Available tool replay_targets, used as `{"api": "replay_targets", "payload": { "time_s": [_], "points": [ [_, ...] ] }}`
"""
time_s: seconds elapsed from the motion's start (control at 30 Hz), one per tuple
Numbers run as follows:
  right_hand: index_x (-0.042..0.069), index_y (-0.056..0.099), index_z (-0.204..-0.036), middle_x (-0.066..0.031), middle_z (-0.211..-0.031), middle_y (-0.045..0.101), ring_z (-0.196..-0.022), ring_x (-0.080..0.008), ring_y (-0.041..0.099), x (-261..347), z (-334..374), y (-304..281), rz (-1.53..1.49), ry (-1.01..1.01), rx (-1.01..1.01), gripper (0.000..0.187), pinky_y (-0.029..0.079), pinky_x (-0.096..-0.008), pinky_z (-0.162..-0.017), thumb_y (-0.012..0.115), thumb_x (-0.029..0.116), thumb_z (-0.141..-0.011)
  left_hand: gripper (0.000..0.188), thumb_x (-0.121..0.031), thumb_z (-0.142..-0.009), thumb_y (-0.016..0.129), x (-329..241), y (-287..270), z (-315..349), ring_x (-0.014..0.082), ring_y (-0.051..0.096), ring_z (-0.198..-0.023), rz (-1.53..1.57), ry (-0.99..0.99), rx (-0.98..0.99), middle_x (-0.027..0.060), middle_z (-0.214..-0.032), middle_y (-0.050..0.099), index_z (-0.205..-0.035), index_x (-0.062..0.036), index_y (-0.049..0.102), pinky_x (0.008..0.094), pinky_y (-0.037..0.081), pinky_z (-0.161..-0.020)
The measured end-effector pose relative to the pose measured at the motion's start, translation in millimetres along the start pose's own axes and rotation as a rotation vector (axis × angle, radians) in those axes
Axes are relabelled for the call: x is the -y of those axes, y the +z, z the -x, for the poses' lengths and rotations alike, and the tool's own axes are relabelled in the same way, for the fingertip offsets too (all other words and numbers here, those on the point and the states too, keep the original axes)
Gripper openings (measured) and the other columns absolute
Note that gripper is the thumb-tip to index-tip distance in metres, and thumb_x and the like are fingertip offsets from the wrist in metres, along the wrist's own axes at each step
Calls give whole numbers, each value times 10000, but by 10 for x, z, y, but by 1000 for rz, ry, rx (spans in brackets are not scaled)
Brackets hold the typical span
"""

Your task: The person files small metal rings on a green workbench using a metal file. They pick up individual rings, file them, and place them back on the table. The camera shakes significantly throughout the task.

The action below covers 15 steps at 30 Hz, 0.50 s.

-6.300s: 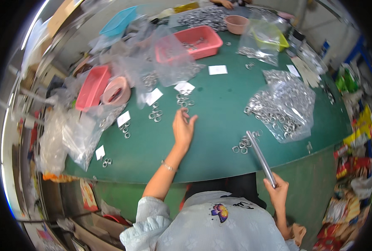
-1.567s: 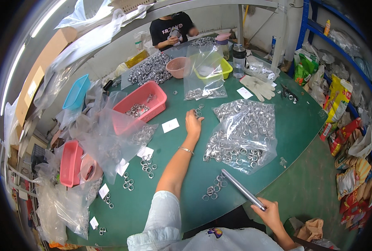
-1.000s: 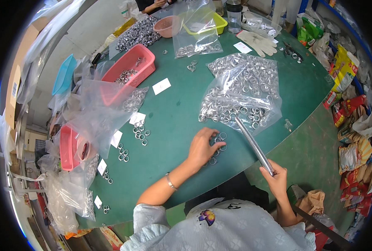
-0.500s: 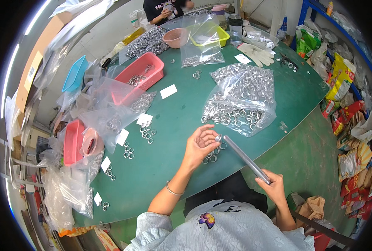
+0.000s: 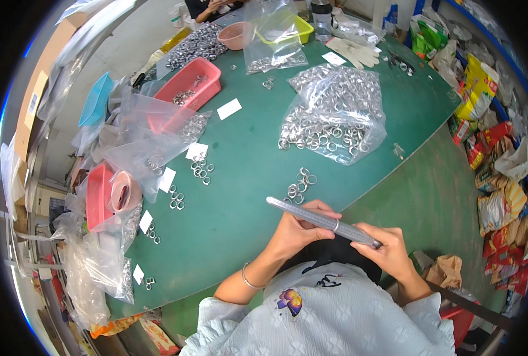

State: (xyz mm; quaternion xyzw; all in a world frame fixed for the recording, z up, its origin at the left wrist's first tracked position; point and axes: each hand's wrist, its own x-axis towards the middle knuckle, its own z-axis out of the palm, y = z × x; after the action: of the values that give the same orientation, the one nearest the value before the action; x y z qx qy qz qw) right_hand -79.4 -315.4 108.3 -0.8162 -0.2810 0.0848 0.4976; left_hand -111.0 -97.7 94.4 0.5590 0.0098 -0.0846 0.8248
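A grey tapered ring mandrel (image 5: pixel 299 212) is held slantwise in front of me, its narrow end pointing up and left. My right hand (image 5: pixel 385 246) grips its thick lower end. One silver ring (image 5: pixel 336 225) sits around the mandrel, partway along. My left hand (image 5: pixel 302 232) is closed about the mandrel, thumb and fingertips at that ring. Just beyond my hands lies a small group of loose rings (image 5: pixel 298 187) on the green table (image 5: pixel 246 178). Farther off rests a large clear bag of rings (image 5: pixel 335 107).
Small ring groups with white cards (image 5: pixel 167 180) line the table's left side. Pink trays (image 5: pixel 193 89), clear bags (image 5: pixel 139 136) and a ring heap (image 5: pixel 196 47) stand beyond. Gloves (image 5: pixel 354 52) and pliers (image 5: pixel 399 62) lie far right. Another person (image 5: pixel 213 9) is across the table.
My left hand has come down and nearer with the ring, which now encircles the mandrel. The mandrel has tilted flatter, its narrow end swinging left. The view has shifted slightly.
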Motion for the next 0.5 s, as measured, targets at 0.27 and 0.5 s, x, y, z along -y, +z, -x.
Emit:
{"api": "replay_targets", "payload": {
  "time_s": [0.27, 0.5],
  "points": [
    [41, 640, -997, -111, -672, 622, -503, -217, 584, 94, 33, -29, 151, -116, -32, 327, 438, -302, -453, 749, 144, -707, 352, -29, -681, 775, -68, 130, 96, 127, 572, -831, 2, 101, -37, 66, -915, 587, -992, 54, 633, 244, 471, -733],
    [54, 624, -1028, -88, -625, 595, -470, -223, 560, 117, 46, -43, 211, -173, -9, 350, 420, -318, -427, 740, 161, -715, 317, 45, -702, 739, -54, 73, 115, 123, 586, -858, -64, 135, 27, 57, -941, 593, -998, 53, 626, 241, 490, -749]
  ]
}}
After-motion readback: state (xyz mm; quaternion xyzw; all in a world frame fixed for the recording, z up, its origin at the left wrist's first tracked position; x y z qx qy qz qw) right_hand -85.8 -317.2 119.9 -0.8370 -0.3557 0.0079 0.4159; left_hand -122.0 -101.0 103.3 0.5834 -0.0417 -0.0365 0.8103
